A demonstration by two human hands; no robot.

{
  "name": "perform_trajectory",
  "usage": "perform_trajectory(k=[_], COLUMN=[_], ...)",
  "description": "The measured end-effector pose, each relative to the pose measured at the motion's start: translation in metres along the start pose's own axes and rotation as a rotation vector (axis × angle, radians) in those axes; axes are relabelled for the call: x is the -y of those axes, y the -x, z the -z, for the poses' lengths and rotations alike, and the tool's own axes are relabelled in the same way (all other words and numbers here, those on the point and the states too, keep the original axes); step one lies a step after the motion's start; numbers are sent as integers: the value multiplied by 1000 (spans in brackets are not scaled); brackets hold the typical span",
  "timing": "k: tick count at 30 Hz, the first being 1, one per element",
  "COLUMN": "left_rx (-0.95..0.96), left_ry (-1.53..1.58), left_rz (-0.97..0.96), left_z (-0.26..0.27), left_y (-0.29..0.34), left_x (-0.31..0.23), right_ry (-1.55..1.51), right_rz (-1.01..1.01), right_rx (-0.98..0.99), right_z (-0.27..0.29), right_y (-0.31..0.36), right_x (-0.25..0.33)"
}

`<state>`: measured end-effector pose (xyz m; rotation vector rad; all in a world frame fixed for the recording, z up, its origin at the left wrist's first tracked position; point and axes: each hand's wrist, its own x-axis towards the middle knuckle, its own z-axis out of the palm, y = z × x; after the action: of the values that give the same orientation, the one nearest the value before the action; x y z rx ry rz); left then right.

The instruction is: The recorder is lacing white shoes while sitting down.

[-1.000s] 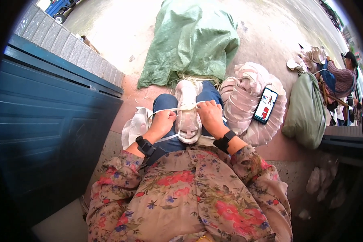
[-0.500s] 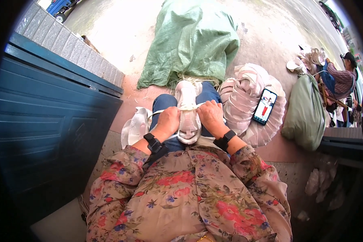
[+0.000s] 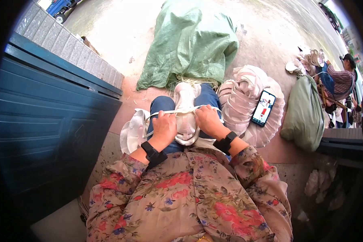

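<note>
A pale pink-and-white shoe lies lengthwise on my lap between my knees. Its cream-coloured lace runs across the top, with lengths passing out to both sides. My left hand pinches the lace at the shoe's left edge. On the opposite edge, my right hand is closed on the lace too, fingers bent over the shoe. The fingertips are partly hidden by the backs of the hands. Both wrists wear black straps.
Stacked pale pink shoe pieces lie to my right with a lit phone on them; more white pieces lie left. A green sack is ahead, a blue door left. Beyond another sack sits a person.
Both hands have shifted slightly left and down, staying on the lace. A length of lace now shows beyond my right hand. The shoe has moved a little on my lap.
</note>
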<state>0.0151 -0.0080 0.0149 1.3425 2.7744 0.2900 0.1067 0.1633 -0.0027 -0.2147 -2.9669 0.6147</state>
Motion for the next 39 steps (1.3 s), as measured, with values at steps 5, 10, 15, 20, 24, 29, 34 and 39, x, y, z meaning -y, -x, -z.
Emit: perform_trajectory(k=[5, 10, 15, 20, 24, 29, 34, 39], left_rx=[-179, -2, 72, 12, 13, 145, -32, 116], left_ry=[-76, -290, 179, 1462, 819, 537, 52, 23], left_rz=[-182, -313, -360, 63, -94, -63, -213, -125], left_z=[21, 15, 30, 100, 50, 16, 1, 11], left_y=[-11, -21, -44, -63, -53, -31, -20, -16], left_x=[-10, -12, 2, -12, -3, -8, -16, -8], right_ry=[-290, -416, -355, 155, 280, 290, -70, -841], right_rz=[50, 15, 92, 227, 227, 187, 170, -17], right_rx=[-99, -140, -131, 87, 186, 63, -188, -506], right_z=[-5, -5, -2, 11, 17, 16, 23, 124], right_y=[0, 2, 2, -9, -17, -19, -19, -31], right_x=[-10, -8, -6, 6, 19, 11, 4, 51])
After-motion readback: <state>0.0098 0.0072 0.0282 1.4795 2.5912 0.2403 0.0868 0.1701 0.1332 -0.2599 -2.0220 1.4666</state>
